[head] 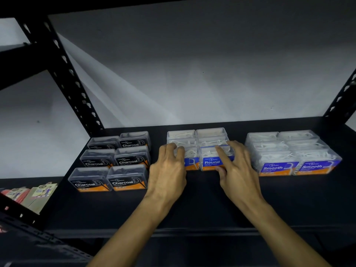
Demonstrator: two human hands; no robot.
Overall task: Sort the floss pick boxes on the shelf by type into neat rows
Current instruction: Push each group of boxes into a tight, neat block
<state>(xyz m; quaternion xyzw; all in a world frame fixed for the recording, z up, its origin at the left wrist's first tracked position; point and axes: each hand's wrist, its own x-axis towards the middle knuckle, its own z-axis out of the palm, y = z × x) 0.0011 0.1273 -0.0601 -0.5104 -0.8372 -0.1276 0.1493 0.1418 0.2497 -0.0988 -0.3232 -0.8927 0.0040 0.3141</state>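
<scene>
Three groups of clear floss pick boxes stand on the black shelf (202, 201). Several black-labelled Charcoal boxes (127, 180) form two columns at the left. Blue-labelled Round boxes (212, 160) sit in the middle in two columns. Blue-labelled Smooth boxes (277, 166) form two columns at the right. My left hand (168, 170) rests over the front left Round box (190, 160), fingers on its top and left side. My right hand (236, 168) lies on the front right Round box, index finger across the lid, thumb at the lower front edge. The left box's label is partly hidden.
Black perforated uprights (63, 78) rise at the left and at the far right (344, 93). A grey wall stands behind the shelf. On a lower level to the left lie coloured card packets (32, 195). Bare shelf runs in front of the boxes.
</scene>
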